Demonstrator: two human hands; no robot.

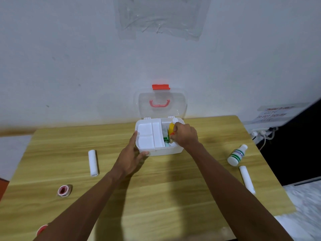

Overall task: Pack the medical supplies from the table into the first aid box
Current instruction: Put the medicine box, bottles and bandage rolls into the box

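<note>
The white first aid box (171, 151) stands open at the far middle of the table, its clear lid (162, 104) with a red handle upright against the wall. A white tray insert (149, 135) fills its left half. My right hand (185, 134) is shut on a yellow bottle (171, 128) with a white cap, held inside the box's right half above a green packet (166, 139). My left hand (132, 156) grips the box's front left corner. On the table lie a bandage roll (93, 162), a tape roll (64, 190), a white bottle (237, 155) and another white roll (247, 179).
The wooden table (156, 197) stands against a white wall. A second red and white roll (41, 229) shows at the table's near left edge, partly behind my left arm. Cables and a socket strip (262, 133) lie beyond the right edge.
</note>
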